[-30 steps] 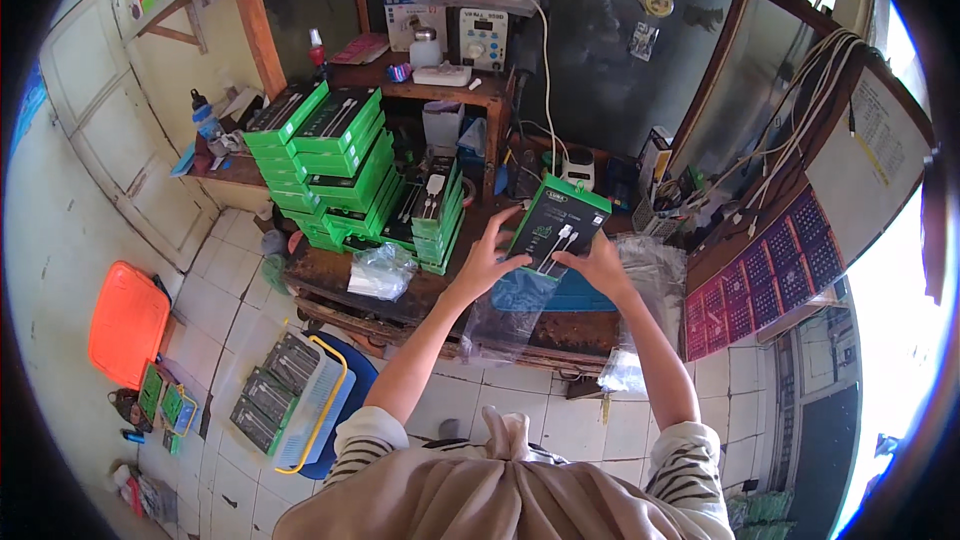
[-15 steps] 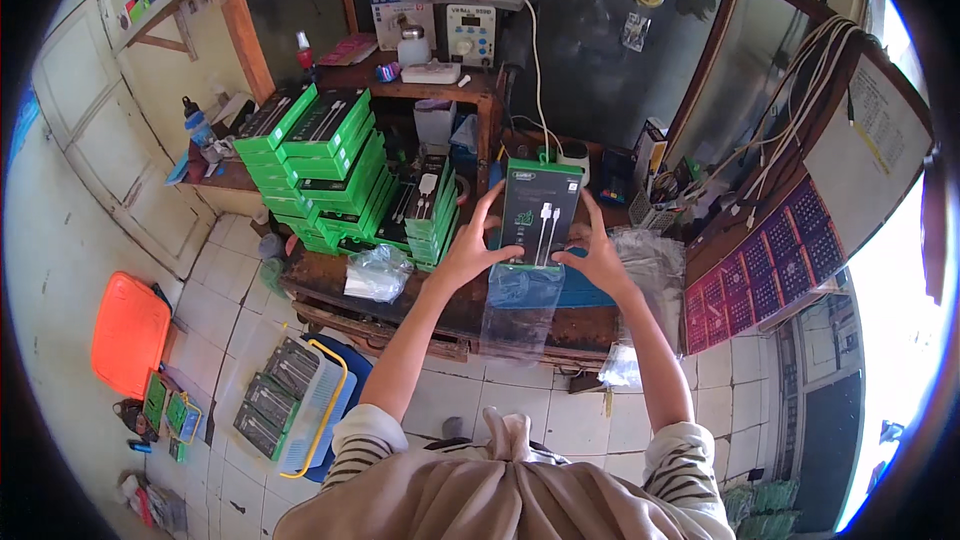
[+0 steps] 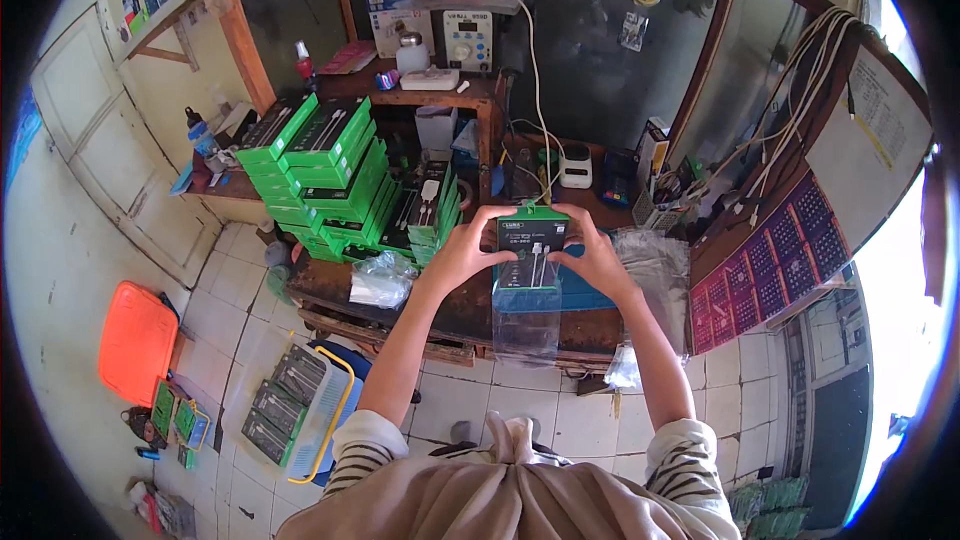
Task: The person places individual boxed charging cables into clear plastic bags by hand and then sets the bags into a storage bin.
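Note:
A black-and-green charging-cable box [image 3: 518,258] is held between my two hands above the workbench, printed with a white cable. My left hand [image 3: 468,258] grips its left side, thumb on the front face and fingers at the top corner. On the opposite side my right hand [image 3: 594,262] grips it the same way. A clear plastic sleeve [image 3: 527,332] hangs below the box over the bench's front edge; whether it encloses the box's lower end I cannot tell. Behind the box lies a blue mat [image 3: 588,290].
Green cable boxes [image 3: 325,175] stand in tall stacks left of my hands. A crumpled clear bag [image 3: 382,280] lies before them, and more clear plastic [image 3: 650,285] lies on the right. A basket of boxes [image 3: 325,420] sits on the floor, near an orange lid [image 3: 138,338].
Both hands have lowered the box slightly, and its top now tips away so that its face looks shorter. My fingers have moved up to its top corners.

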Demonstrator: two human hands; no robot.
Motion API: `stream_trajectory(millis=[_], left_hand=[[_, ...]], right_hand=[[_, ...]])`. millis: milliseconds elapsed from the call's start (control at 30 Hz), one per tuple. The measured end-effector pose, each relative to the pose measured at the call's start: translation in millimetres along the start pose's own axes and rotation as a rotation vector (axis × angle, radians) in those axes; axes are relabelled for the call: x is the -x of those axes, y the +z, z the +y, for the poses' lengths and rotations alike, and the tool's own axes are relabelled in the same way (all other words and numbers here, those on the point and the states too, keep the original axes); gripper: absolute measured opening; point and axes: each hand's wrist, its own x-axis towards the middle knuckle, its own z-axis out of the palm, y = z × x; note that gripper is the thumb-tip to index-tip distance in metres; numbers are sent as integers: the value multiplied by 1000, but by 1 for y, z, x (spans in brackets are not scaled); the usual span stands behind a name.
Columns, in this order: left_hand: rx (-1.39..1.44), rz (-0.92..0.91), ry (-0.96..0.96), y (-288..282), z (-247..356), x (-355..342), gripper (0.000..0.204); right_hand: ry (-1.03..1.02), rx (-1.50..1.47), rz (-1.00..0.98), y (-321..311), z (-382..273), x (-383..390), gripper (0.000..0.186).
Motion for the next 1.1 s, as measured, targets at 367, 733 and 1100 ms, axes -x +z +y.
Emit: stream_trajectory(millis=[367,733,1100], left_hand=[[-115,163,129,36,-48,19,24],[-125,134,152,31,-48,8,20],[298,136,-138,47,-47,13,54]], right_hand=[[-167,192,121,30,52,18,21],[-108,117,163,27,44,12,19],[106,-193,270,37,53,17,23]])
